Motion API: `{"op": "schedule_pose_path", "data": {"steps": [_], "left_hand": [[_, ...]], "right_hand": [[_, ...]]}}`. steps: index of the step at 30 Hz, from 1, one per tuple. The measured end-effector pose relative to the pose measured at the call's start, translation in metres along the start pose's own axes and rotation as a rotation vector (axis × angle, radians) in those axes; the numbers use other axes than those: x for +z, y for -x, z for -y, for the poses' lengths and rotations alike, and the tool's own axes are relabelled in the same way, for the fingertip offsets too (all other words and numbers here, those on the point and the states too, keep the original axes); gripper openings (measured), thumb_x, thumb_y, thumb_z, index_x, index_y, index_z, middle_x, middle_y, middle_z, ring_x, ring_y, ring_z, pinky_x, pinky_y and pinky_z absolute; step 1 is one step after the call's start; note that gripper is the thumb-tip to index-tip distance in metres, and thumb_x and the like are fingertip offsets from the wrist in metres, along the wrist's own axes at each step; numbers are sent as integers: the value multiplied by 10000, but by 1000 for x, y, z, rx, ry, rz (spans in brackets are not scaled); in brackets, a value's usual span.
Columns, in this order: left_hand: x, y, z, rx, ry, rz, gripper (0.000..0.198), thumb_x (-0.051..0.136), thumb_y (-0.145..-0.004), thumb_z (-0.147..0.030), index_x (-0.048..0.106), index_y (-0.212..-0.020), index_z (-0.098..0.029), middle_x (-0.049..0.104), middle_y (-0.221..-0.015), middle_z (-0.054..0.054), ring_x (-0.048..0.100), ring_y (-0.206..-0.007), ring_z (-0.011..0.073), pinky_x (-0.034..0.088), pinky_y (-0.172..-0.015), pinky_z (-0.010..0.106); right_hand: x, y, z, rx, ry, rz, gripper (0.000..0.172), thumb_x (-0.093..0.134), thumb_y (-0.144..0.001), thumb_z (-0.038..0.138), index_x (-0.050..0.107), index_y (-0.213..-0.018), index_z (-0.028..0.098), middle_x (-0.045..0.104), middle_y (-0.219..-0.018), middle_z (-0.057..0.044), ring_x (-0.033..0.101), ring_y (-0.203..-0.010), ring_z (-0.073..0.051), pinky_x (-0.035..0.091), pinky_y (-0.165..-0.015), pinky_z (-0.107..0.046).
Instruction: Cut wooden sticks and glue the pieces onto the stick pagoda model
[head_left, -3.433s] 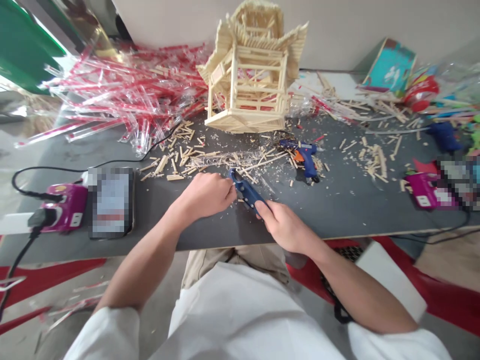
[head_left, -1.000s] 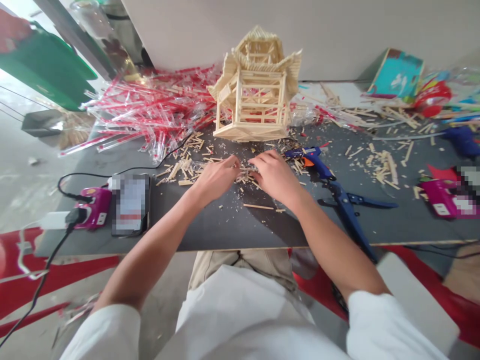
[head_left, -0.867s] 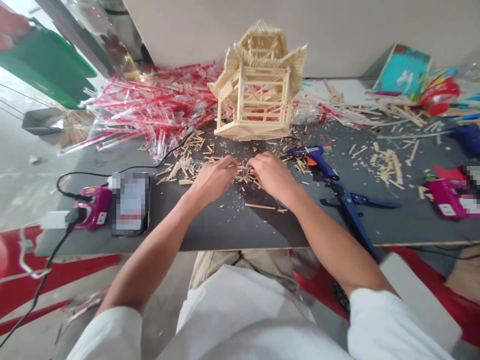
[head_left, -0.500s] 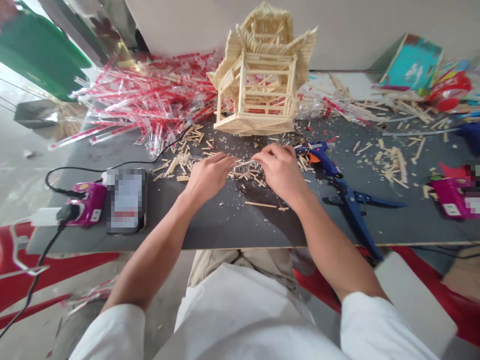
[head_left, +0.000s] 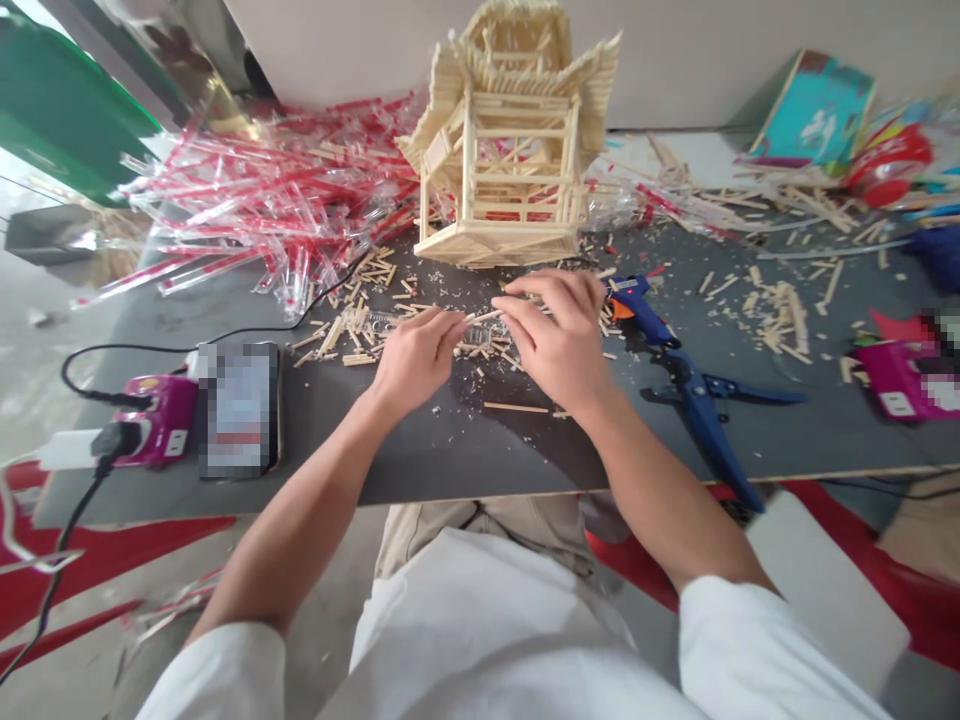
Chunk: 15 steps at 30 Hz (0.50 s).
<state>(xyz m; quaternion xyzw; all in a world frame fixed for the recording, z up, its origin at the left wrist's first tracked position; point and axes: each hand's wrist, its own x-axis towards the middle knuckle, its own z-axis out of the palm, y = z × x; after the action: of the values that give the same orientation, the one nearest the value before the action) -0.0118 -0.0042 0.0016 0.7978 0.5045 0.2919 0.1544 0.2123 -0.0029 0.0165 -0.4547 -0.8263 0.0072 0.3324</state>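
Between my two hands a short thin wooden stick (head_left: 484, 316) lies nearly level above the table. My left hand (head_left: 420, 352) pinches its left end, with the fingers pressed together. At its right end, the thumb and forefinger of my right hand (head_left: 559, 330) close on it, while the other fingers arch above. Cut stick pieces (head_left: 352, 335) and fine crumbs are scattered under and around both hands. Just beyond them stands a small pavilion model (head_left: 517, 170) built of pale sticks, with a tiered roof.
A blue glue gun (head_left: 637, 300) and a blue-handled cutter (head_left: 709, 420) lie to the right. Red and clear wrappers (head_left: 277, 190) are heaped at the back left. A phone (head_left: 240, 410) and a purple power socket (head_left: 161, 420) with cords sit left; a teal box (head_left: 817, 110) is behind.
My right hand's fingers have lifted and spread a little, while its thumb and forefinger stay on the stick. The view has shifted slightly; both hands remain in about the same place.
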Motion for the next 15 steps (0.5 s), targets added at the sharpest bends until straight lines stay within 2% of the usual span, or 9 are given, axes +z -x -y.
{"op": "schedule_pose_path", "data": {"steps": [2, 4, 7, 10, 15], "left_hand": [[0, -2, -2, -61, 150, -18, 382, 448, -1099, -398, 759, -1075, -177, 785, -989, 81, 695, -885, 186, 532, -825, 308], [-1, -2, -4, -121, 316, 6, 377, 482, -1082, -427, 756, -1046, -170, 781, -937, 66, 675, -815, 165, 523, -760, 286], [-1, -2, -6, -143, 492, 64, 381, 521, -1061, -463, 737, -987, -158, 741, -845, 47, 597, -700, 130, 459, -639, 250], [-1, -1, -9, -126, 520, 119, 385, 546, -1050, -473, 727, -930, -155, 692, -780, 29, 516, -635, 108, 395, -584, 240], [-3, -1, -14, -123, 542, 209, 404, 546, -1040, -479, 716, -876, -152, 635, -706, 8, 456, -588, 98, 342, -550, 238]], "right_hand": [[-4, 2, 6, -10, -85, 5, 196, 555, -1069, 279, 740, -1134, 293, 738, -1184, -77, 615, -1175, -287, 422, -1076, -508], [-3, 3, 11, 17, -214, 40, 198, 569, -1072, 366, 746, -1074, 276, 748, -1029, -62, 654, -993, -243, 491, -976, -450], [7, 5, 15, 201, -504, 66, 291, 617, -1041, 506, 742, -1088, 247, 741, -903, -33, 654, -764, -177, 531, -793, -370], [17, 5, 13, 387, -793, 83, 436, 697, -959, 627, 721, -1158, 240, 725, -833, -4, 624, -637, -140, 512, -635, -322], [22, 4, 6, 459, -954, 102, 470, 731, -902, 695, 738, -990, 233, 663, -697, 26, 548, -548, -107, 457, -535, -287]]}}
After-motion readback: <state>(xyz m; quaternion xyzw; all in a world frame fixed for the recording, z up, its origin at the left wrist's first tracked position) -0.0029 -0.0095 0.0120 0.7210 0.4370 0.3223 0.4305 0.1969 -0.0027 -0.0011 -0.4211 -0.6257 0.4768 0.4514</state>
